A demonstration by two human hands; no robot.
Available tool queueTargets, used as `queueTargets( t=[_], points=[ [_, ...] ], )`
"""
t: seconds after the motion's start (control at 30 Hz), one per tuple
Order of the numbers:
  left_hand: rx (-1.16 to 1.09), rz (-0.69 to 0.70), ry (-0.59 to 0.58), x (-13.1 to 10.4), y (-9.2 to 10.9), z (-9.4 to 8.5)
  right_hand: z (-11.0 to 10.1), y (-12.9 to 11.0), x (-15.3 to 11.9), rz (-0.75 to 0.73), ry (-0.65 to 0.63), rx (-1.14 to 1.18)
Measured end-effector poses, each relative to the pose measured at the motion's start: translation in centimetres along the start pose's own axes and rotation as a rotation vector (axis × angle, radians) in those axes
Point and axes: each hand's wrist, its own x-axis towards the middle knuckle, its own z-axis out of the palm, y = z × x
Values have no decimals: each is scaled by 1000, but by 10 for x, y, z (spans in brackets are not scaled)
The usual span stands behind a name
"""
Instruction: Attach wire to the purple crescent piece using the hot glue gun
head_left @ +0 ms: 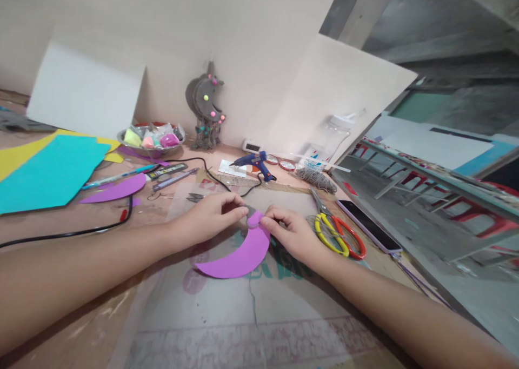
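A purple crescent cut-out (243, 256) lies between my hands over the plastic-covered work surface, its lower tip pointing left. Grey yarn (250, 215) is wrapped around part of its upper end. My left hand (219, 217) is closed in a pinch at that wrapped end, thumb and fingers on the yarn. With thumb and forefinger, my right hand (288, 231) grips the right edge of the crescent just below the wrapping. A thin grey strand (253, 299) trails below the crescent on the plastic. Beyond my fingers stands a blue glue gun (255, 162).
Scissors with yellow and orange handles (339, 236) and a phone (368, 226) lie right. Behind are a grey yarn bundle (318, 180), a bottle (334, 136), a bowl (152, 148) and a yarn-covered moon (206, 107). Left lie a turquoise sheet (52, 172) and a black cable (73, 233).
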Motion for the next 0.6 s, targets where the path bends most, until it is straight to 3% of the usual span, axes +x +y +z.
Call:
queueTargets(
  t=[0.23, 0.47, 0.6],
  points=[
    [18, -34, 12, -1, 4, 1, -1, 0, 0, 21, 14, 26],
    [-115, -60, 74, -1, 5, 1, -1, 1, 1, 10, 18, 15],
    [-103, -50, 43, -1, 2, 1, 0, -1, 0, -15, 14, -6]
  ],
)
